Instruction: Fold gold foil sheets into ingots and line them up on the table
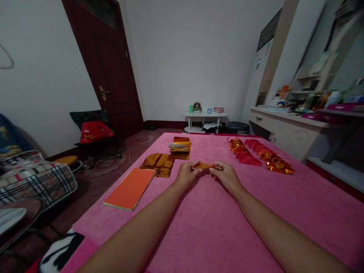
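Note:
Between my two hands, just above the pink cloth, is a small piece of folded gold paper point(202, 165). My left hand point(187, 174) pinches its left end, and the fingers of my right hand point(226, 175) grip its right end. Left of my hands lie flat gold foil papers point(158, 163) in a loose pile. Behind them a stack of gold foil sheets point(181, 154) has a smooth grey oval object point(176, 145) on top. An orange paper pad point(131, 188) rests nearer the table's left edge.
Rows of folded red pieces point(248, 158) and shiny gold pieces point(280, 165) lie on the right of the pink-covered table point(216, 227). Beyond its far edge stands a small white table point(205, 114). A cluttered dresser point(287, 123) is at right, a chair with a red bag point(96, 131) at left.

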### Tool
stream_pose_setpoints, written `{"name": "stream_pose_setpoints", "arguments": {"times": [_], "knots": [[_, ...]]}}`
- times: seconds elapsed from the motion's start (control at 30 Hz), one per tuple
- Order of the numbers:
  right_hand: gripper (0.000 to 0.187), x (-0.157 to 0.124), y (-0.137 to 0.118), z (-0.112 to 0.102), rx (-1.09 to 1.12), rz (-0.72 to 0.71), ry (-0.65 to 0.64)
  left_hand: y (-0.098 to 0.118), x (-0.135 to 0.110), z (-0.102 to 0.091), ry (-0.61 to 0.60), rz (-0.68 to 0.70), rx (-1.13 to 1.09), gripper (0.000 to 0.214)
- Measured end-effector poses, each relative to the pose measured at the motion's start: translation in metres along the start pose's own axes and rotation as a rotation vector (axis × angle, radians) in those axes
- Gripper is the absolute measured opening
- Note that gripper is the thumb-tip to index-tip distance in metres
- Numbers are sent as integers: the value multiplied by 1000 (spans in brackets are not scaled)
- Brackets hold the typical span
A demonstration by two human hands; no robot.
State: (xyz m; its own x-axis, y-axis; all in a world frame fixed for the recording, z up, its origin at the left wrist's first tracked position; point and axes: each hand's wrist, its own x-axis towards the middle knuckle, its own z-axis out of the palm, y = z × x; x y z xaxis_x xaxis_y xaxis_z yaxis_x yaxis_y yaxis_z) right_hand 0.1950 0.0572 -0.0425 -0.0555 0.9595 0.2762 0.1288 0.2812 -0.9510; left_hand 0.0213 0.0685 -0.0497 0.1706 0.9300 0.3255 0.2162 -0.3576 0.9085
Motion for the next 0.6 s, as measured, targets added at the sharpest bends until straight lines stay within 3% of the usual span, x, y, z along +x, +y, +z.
{"name": "stream_pose_setpoints", "arguments": {"times": [0.37,0.6], "knots": [[23,-2,-4,0,-16,-6,-1,0,-1,-1,-20,-1,18,44],[23,-3,-6,1,-48,-21,1,10,-3,-3,-58,39,8,30]]}}
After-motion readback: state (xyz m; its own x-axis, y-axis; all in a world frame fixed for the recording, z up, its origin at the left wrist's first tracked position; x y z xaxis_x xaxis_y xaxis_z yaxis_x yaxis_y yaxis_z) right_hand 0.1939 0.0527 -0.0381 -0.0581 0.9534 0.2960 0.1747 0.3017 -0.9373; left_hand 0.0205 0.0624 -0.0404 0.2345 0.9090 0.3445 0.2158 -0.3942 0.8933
